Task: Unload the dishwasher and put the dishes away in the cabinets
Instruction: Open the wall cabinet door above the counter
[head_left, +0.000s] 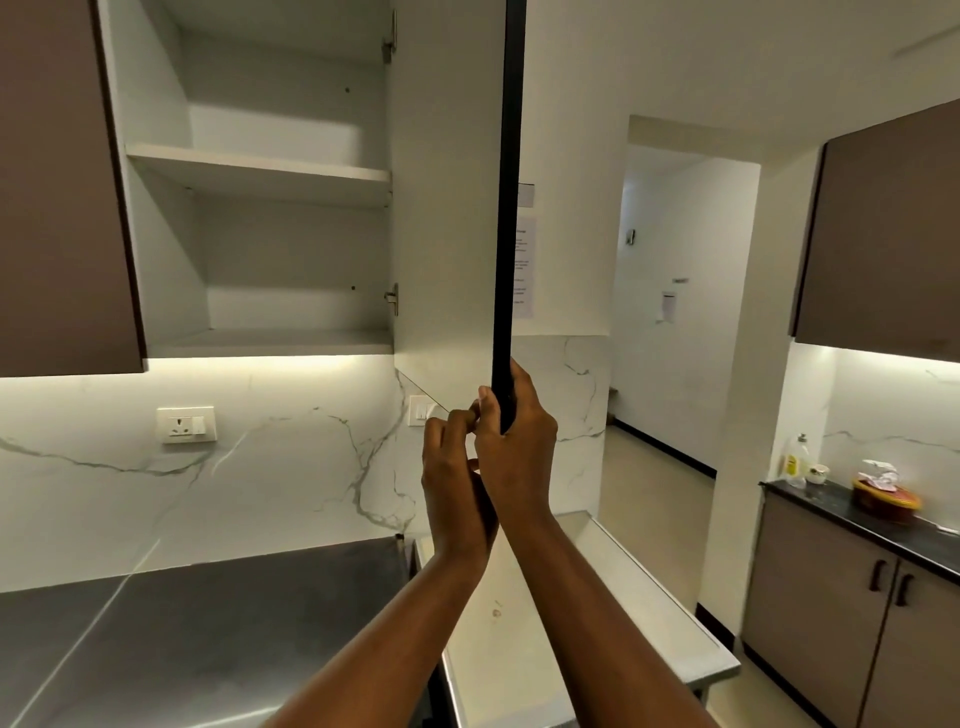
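An upper wall cabinet (260, 171) stands open ahead of me, with two white shelves that hold nothing I can see. Its door (447, 208) is swung out toward me, edge-on, with a dark edge. My right hand (514, 447) grips the lower corner of that door edge, thumb on the left side and fingers on the right. My left hand (452, 467) is just left of it, fingers curled, touching the right hand near the door's bottom corner; I cannot tell whether it holds the door. No dishes are in view.
A steel counter (182, 623) lies below the cabinet, with a marble backsplash and a wall socket (186, 423). A closed brown cabinet (57, 182) hangs at left. At right stand a dark counter (857, 525) with a bottle and a yellow container, and a doorway beyond.
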